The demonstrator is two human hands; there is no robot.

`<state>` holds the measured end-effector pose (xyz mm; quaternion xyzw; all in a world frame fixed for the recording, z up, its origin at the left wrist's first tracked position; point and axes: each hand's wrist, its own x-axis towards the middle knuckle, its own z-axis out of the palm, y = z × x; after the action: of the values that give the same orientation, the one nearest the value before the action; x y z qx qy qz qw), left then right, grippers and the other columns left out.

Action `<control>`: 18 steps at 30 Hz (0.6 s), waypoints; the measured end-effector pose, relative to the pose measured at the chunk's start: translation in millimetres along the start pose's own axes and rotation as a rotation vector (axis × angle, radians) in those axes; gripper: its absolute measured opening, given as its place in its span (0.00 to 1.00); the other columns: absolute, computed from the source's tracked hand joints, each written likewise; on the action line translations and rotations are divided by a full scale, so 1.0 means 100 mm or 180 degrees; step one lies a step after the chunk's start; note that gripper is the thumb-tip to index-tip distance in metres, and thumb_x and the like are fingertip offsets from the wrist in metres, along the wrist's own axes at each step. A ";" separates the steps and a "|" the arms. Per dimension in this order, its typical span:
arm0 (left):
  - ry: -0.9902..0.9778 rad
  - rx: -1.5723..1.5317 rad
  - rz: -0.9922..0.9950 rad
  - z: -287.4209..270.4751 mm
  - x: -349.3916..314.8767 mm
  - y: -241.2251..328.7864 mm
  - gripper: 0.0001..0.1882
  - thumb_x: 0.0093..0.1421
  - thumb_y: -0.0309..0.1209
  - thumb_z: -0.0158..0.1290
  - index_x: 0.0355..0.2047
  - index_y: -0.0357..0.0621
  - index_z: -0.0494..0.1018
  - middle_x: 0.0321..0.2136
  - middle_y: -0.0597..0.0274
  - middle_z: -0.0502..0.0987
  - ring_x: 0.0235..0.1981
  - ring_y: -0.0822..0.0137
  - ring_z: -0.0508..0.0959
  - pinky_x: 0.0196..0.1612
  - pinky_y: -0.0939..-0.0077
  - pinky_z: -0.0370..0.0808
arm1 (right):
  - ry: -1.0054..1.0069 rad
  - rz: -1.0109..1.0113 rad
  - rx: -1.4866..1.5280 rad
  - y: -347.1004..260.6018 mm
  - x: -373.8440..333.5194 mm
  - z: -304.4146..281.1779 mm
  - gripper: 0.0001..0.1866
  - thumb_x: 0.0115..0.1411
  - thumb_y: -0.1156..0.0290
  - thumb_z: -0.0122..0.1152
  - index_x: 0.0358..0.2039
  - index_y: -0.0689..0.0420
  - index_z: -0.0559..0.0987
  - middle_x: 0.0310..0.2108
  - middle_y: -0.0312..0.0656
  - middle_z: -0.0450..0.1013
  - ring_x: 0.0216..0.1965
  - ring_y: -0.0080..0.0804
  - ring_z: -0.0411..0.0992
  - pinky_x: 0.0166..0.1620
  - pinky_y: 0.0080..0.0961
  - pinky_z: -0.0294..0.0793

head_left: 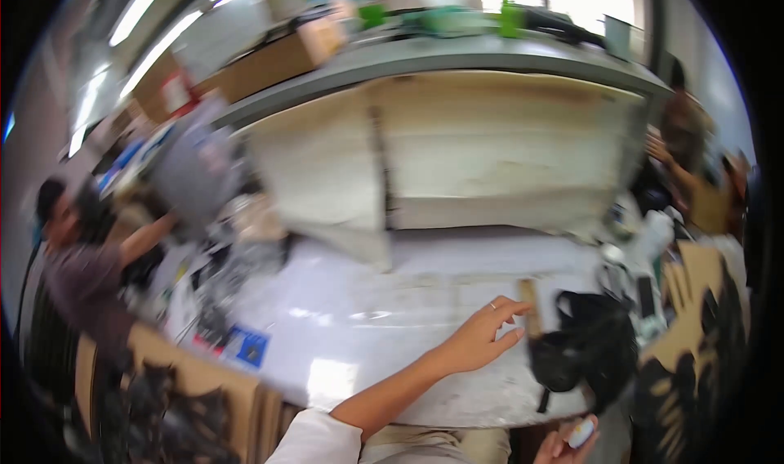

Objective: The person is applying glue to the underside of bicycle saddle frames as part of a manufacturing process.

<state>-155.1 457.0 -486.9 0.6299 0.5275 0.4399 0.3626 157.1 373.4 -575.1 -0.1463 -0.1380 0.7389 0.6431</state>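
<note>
My left hand (483, 337) reaches over the white table (425, 317), a ring on one finger. Its thumb stands apart from the fingers and nothing shows between them. The fingertips are right beside a narrow brown wooden strip (532, 315); I cannot tell whether they touch it. Just right of the strip lies a heap of black fabric pieces (584, 345) with straps. Low at the front edge, my right hand (559, 449) is closed around a small rounded white and light-blue object (581, 433). Its kind is not clear, and the picture's lower edge cuts off part of this hand.
A grey shelf (457, 55) spans the back, cream sheets (506, 153) hanging below it. Clear plastic bags and a blue card (247, 346) lie at left. Cardboard panels with black pieces (690, 366) stand at both sides. Co-workers (86, 268) are at the left and far right.
</note>
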 end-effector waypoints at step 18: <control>0.7326 0.0576 -0.0896 -2.66 -2.79 -1.69 0.37 0.57 0.21 0.56 0.66 0.41 0.56 0.60 0.52 0.64 0.52 0.65 0.71 0.50 0.69 0.72 | -0.0593 0.1920 -0.0203 1.20 0.36 0.46 0.19 0.70 0.56 0.52 0.52 0.56 0.72 0.34 0.42 0.76 0.19 0.30 0.65 0.22 0.26 0.67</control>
<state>-478.8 211.0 -597.0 -0.1824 0.6401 0.6687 -0.3314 25.3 392.2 -581.3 -0.1323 -0.1699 0.9018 0.3747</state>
